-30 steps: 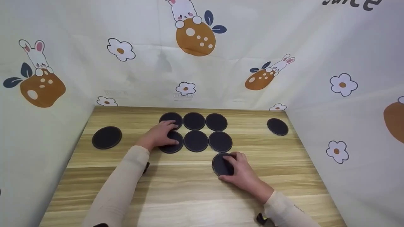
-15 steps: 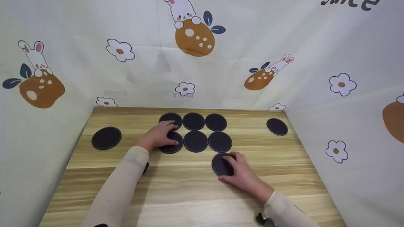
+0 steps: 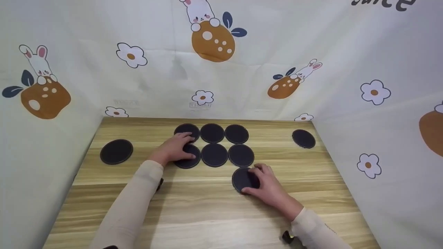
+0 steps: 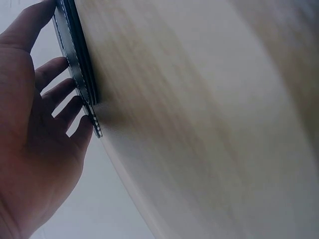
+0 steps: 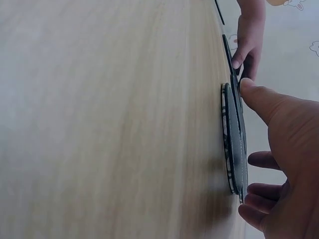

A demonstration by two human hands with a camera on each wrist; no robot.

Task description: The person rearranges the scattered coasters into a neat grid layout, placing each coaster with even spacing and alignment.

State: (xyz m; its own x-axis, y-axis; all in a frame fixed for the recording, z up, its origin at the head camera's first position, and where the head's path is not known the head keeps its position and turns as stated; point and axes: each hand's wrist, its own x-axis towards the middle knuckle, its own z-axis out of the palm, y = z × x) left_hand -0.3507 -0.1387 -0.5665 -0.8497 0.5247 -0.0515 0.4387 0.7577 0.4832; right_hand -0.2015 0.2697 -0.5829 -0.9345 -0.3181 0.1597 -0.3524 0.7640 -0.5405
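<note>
Round black coasters with stitched edges lie in two touching rows of three on the wooden table, among them the middle front coaster (image 3: 214,155). My left hand (image 3: 172,148) rests across the two leftmost coasters, fingertips on the back one (image 3: 185,128) and thumb on the front one. In the left wrist view its fingers look loosely bent against a coaster edge (image 4: 75,55). Below the right column sits one more coaster (image 3: 243,180), with my right hand (image 3: 271,186) spread over its right side. In the right wrist view, the fingers (image 5: 264,160) stand apart from that coaster's edge (image 5: 233,144).
A single coaster (image 3: 116,151) lies at the table's left and another (image 3: 304,139) near the right edge. Cloth walls (image 3: 155,83) printed with rabbits, fruit and flowers enclose the table (image 3: 207,214) at the back and both sides.
My right hand has shifted slightly right and loosened from the lower coaster, uncovering more of it. The left hand and the coasters stay where they were.
</note>
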